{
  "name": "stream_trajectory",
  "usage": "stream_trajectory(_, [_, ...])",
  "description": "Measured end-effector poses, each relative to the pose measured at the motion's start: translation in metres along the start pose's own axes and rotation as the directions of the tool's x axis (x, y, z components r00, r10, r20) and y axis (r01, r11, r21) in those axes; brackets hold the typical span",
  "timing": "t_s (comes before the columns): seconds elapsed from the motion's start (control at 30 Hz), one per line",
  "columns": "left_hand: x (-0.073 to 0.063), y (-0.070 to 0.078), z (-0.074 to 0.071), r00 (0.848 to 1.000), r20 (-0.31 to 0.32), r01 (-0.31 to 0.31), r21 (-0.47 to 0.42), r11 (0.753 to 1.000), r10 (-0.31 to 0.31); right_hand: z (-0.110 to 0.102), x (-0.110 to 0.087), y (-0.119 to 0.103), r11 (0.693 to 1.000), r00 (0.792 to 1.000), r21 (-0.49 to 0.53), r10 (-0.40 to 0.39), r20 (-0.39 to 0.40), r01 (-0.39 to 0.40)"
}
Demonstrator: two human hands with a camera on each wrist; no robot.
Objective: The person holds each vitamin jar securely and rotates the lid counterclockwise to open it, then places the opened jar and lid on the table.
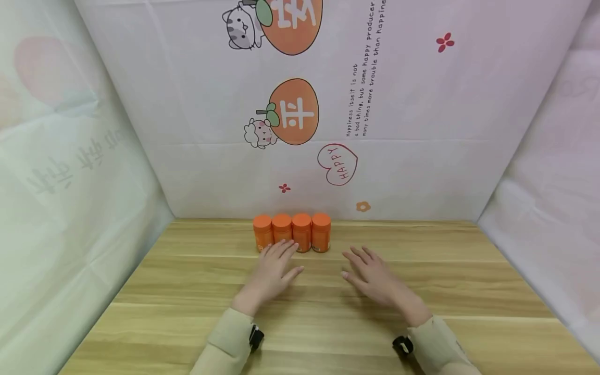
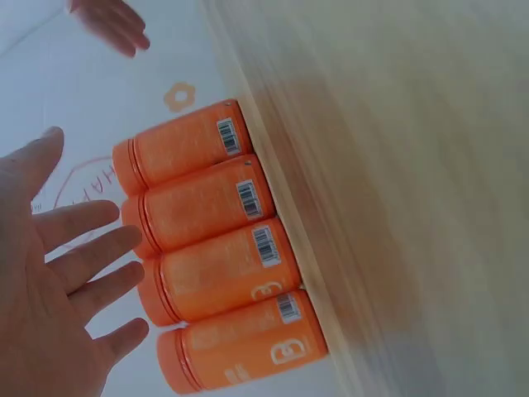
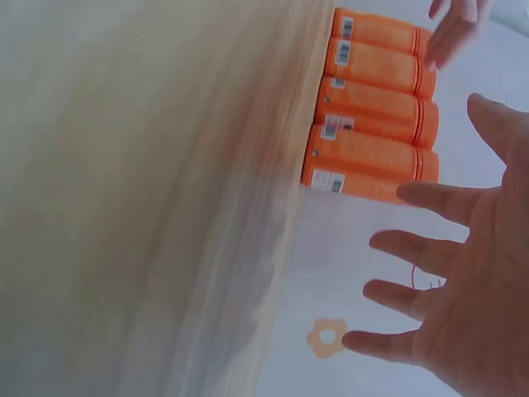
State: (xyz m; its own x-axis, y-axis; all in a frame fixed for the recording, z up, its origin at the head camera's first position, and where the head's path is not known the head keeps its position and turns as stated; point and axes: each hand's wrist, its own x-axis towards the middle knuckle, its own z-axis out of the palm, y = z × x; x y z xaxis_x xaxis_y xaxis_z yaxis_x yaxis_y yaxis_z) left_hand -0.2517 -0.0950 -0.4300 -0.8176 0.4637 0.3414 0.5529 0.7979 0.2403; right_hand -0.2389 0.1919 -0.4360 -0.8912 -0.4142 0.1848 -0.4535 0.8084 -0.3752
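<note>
Four orange jars are lining the back of one wooden table, before a printed white cloth; the left hand and right hand are hovering nearby, fingers spread.

In the head view, hiding the lower parts of the two leftmost jars behind the left hand; cropping the topmost orange print at the upper edge and both sleeves at the lower. In the left wrist view, blurring the right hand and cutting it off at the top; losing part of the heart drawing behind left fingers. In the right wrist view, leaving barcodes too small to read.
</note>
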Motion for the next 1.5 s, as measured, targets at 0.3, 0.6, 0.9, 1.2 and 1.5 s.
stream_trajectory(0.3, [-0.003, -0.024, -0.006, 0.997, -0.024, 0.070, -0.062, 0.996, -0.071, -0.005, -0.001, 0.018, 1.000, 1.000, 0.002, 0.009, 0.015, -0.009])
stream_trajectory(0.6, [-0.002, -0.042, -0.013, 0.990, -0.036, 0.134, -0.057, 0.989, -0.136, -0.011, -0.004, 0.032, 0.999, 0.999, 0.016, 0.039, 0.020, -0.039])
stream_trajectory(0.9, [0.000, -0.057, -0.014, 0.982, -0.048, 0.179, -0.069, 0.981, -0.182, -0.015, -0.010, 0.043, 0.998, 0.998, 0.027, 0.059, 0.000, -0.059])
stream_trajectory(1.2, [0.000, -0.070, -0.018, 0.969, -0.056, 0.236, -0.086, 0.968, -0.242, -0.019, -0.015, 0.053, 0.996, 0.997, 0.046, 0.073, -0.006, -0.073])
stream_trajectory(1.5, [0.004, -0.080, -0.021, 0.950, -0.061, 0.302, -0.071, 0.951, -0.307, -0.023, -0.019, 0.065, 0.995, 0.996, 0.050, 0.085, -0.007, -0.084])
